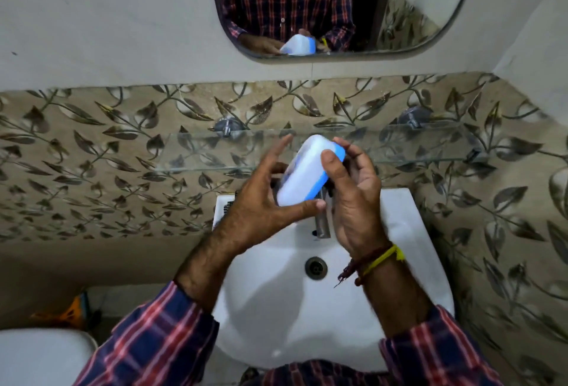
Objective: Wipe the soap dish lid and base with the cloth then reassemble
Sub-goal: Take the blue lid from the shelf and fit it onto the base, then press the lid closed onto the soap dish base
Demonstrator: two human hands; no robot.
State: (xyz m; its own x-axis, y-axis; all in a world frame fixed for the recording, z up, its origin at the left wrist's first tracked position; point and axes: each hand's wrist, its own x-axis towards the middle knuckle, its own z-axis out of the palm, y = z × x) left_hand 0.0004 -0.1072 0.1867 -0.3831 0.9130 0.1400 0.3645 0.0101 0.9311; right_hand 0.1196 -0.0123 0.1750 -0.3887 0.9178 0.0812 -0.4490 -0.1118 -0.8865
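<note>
I hold a soap dish (309,170) tilted above the back of the sink, its frosted white lid on a bright blue base whose rim shows along the right edge. My left hand (264,204) cradles its lower end, thumb curled under it and fingers spread behind. My right hand (350,195) grips the upper right side, with the thumb pressed on the lid and fingers wrapped behind the blue base. No cloth is in view.
A white sink (276,308) with a metal drain (316,268) lies below my hands, its tap (321,225) partly hidden by them. A glass shelf (215,152) runs along the leaf-patterned tiles behind. A mirror (307,1) hangs above. A white toilet lid (40,358) sits at bottom left.
</note>
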